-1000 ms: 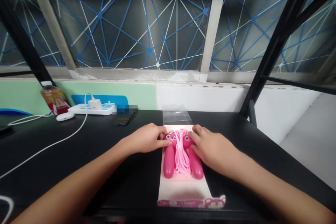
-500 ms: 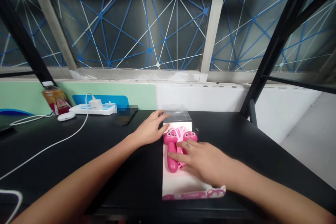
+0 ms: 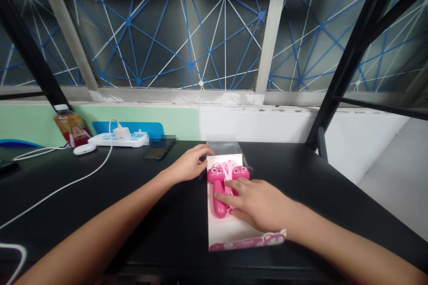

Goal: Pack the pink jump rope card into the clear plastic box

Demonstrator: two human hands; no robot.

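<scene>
A pink skipping rope (image 3: pixel 220 205) with bear-faced handles and a bundled pale pink cord lies on a white and pink backing card (image 3: pixel 230 233). My right hand (image 3: pixel 256 198) rests over it from the right. Its fingers are spread, with the tips on the handle and cord, and they partly hide the second handle. Beyond the card's far end is a clear plastic cover (image 3: pixel 224 148). My left hand (image 3: pixel 190 163) is at the left edge of this cover, its fingers and thumb curled around that edge; the fingertips are partly hard to make out.
On the left stand a drink bottle (image 3: pixel 72 127) and a white power strip (image 3: pixel 117 139) with a plugged-in charger. A white cable (image 3: pixel 90 173) runs across the black table (image 3: pixel 160 249). A dark phone (image 3: pixel 163 148) lies behind my left hand. Black frame posts (image 3: pixel 337 71) rise at the sides.
My left hand has shifted slightly left and back toward me. The clear cover has changed shape and its side now slants out to the right. The card has turned slightly; my right hand stays on the rope.
</scene>
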